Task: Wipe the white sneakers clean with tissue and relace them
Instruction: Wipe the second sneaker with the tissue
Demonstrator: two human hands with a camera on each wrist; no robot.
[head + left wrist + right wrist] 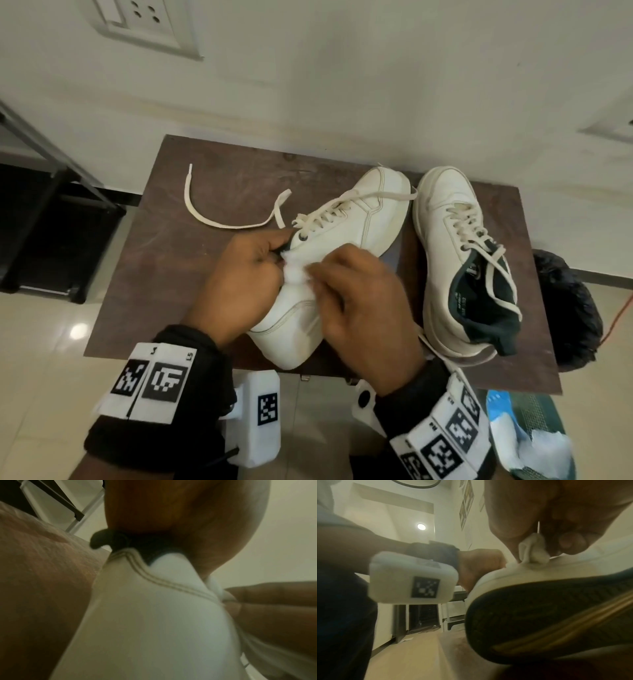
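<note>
A white sneaker [346,222] lies tipped on its side on the brown table [164,260], heel towards me. My left hand [250,270] grips its dark collar [137,543] at the opening. My right hand [356,294] pinches a wad of white tissue [296,270] and presses it on the shoe's side near the heel. In the right wrist view the tissue [533,550] sits on the upper above the dark sole [547,615]. Its cream lace [222,219] trails loose to the left. The second white sneaker [459,253] stands upright at the right, laced.
A black bag [568,308] sits off the table's right edge. A green pack with white tissues [527,442] lies at the lower right. A dark metal rack [51,212] stands at the left. The wall is close behind the table.
</note>
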